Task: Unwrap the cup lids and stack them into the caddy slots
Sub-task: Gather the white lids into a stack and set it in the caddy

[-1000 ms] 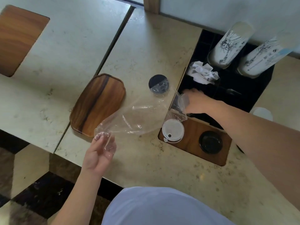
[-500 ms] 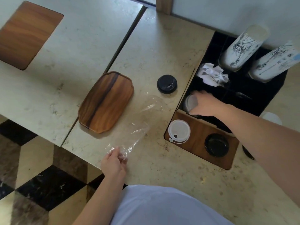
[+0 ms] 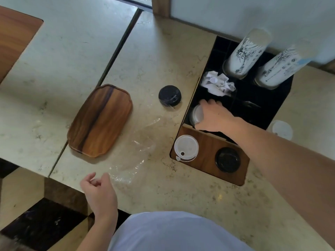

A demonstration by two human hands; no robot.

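The right hand reached into the black caddy set down in the desk. Its fingers were curled around a stack of clear lids in the near left slot, with the thumb at the front of the stack and the fingers at the back. The left hand hung at the near edge of the desk. Its fingers were loosely curled and held nothing. Just beside its fingertips lay the empty plastic wrap, flat and crinkled on the desk.

Near the wrap, toward the caddy, a wooden panel sat in the desk. A white lid rested in its left hole and a black lid in its right hole. Another black lid lay on the desk just left of the caddy, with a bit of clear wrap on it.

In the caddy, a crumpled white paper sat in a slot behind the right hand. Two tall sleeves of white cups with black drawings stood in the far slots. A wooden tray lay on the desk to the left of the wrap. Past the right arm, one more white lid lay on the desk, blurry.
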